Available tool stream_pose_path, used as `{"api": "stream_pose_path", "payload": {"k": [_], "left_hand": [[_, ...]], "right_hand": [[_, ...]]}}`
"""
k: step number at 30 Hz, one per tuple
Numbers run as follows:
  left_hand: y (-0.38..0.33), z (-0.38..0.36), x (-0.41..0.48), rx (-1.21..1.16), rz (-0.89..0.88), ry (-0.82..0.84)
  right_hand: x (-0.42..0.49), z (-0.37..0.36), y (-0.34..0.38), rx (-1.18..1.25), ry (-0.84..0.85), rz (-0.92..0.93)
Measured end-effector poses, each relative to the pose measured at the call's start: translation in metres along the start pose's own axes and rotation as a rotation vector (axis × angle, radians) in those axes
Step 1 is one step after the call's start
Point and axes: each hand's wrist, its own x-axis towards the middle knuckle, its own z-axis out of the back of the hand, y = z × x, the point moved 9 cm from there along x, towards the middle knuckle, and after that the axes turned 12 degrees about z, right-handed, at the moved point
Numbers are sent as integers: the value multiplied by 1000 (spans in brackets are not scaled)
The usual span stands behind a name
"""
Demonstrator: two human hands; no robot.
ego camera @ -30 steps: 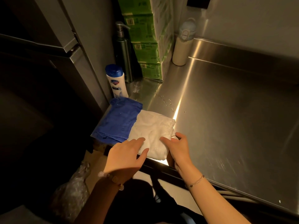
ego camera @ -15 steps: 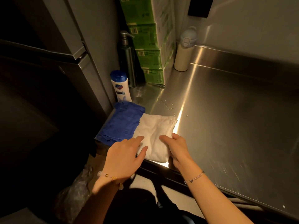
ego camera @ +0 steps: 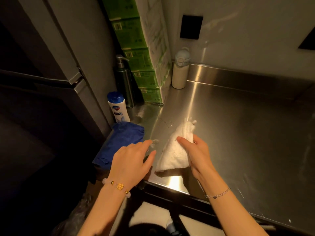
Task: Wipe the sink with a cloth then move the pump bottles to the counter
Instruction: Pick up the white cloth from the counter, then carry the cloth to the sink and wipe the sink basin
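Note:
My right hand [ego camera: 196, 154] grips a white cloth [ego camera: 175, 150] and holds it bunched just above the near edge of the steel counter [ego camera: 238, 142]. My left hand [ego camera: 133, 160] hovers beside it with fingers spread, holding nothing. A folded blue cloth [ego camera: 119, 140] lies at the counter's left corner. Behind it stands a white bottle with a blue cap [ego camera: 117, 107]. A steel pump bottle [ego camera: 124, 82] stands further back against the wall. No sink is in view.
A stack of green boxes [ego camera: 139, 53] rises at the back left corner, with a cream flask with a pale blue lid [ego camera: 180, 68] beside it. A grey cabinet [ego camera: 56, 65] borders the counter on the left. A black plate [ego camera: 190, 27] is on the wall.
My right hand has gathered the white cloth and lifted it off the counter, shifting it rightward. My left hand has let go of the cloth and now hovers apart from it.

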Motion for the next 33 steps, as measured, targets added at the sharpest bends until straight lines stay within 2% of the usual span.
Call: {"api": "stream_pose_path", "payload": {"k": [11, 22, 27, 33], "left_hand": [[-61, 6, 26, -45, -130, -69], [-119, -5, 44, -65, -267, -92], [-157, -3, 52, -125, -399, -85], [-199, -14, 54, -211, -605, 19]], "right_hand": [[-1, 59, 73, -23, -94, 171], [-3, 115, 103, -46, -196, 237], [-13, 141, 108, -75, -309, 237], [-45, 172, 113, -76, -521, 279]]}}
